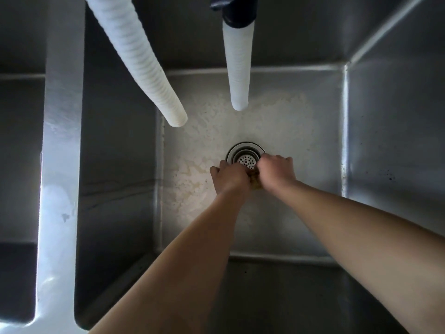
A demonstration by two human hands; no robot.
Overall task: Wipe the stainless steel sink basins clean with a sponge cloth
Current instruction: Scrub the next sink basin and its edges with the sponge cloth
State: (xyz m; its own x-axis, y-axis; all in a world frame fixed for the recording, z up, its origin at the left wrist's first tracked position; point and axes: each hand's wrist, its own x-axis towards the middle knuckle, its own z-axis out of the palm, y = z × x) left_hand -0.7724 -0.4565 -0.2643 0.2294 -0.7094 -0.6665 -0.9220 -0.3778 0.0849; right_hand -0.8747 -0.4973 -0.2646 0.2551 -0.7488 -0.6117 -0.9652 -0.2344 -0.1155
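The left hand and right hand meet low in the sink basin, just before the drain, both curled tight around 1 yellowish sponge cloth — mostly hidden. It looks soft, wet and light — likely best bunched in the palm, not pinched by an edge.

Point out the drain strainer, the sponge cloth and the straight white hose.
drain strainer (246,160): head view, on its perforated basket.
sponge cloth (255,183): head view, on the brownish bit showing between the two hands.
straight white hose (238,68): head view, on its ribbed middle.
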